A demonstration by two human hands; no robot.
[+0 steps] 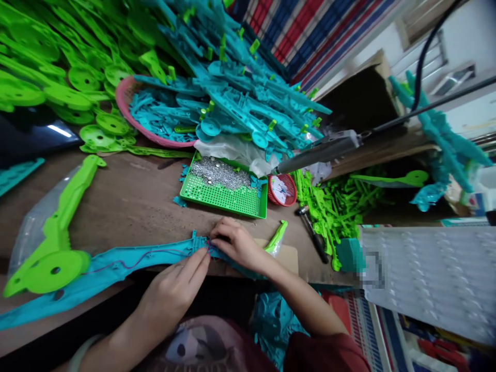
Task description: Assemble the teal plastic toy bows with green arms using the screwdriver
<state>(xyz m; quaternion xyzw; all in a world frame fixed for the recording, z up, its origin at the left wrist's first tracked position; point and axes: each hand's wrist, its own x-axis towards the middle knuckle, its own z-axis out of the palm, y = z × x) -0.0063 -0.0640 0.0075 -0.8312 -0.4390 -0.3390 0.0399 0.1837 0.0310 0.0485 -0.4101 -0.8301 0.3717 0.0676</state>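
Note:
A long blue plastic shell (155, 253) lies along the table's front edge, with a thin purple wire (145, 254) running along its inside. At the raised end of the shell, my left hand (174, 287) pinches the wire between thumb and fingers. Fingertips of my right hand (240, 245) are closed on the same wire from the other side, close against the left ones. My hands partly hide the shell's right end. A green plastic part (62, 232) with a round disc rests over the shell's left portion.
Beyond my hands sits a green perforated tray (225, 202) of small metal pieces, beside a red basket (282, 190). A hammer (313, 235) lies right. A hanging power screwdriver (318, 152) reaches over the table. Green parts (85, 77) and blue parts (248, 98) pile up behind.

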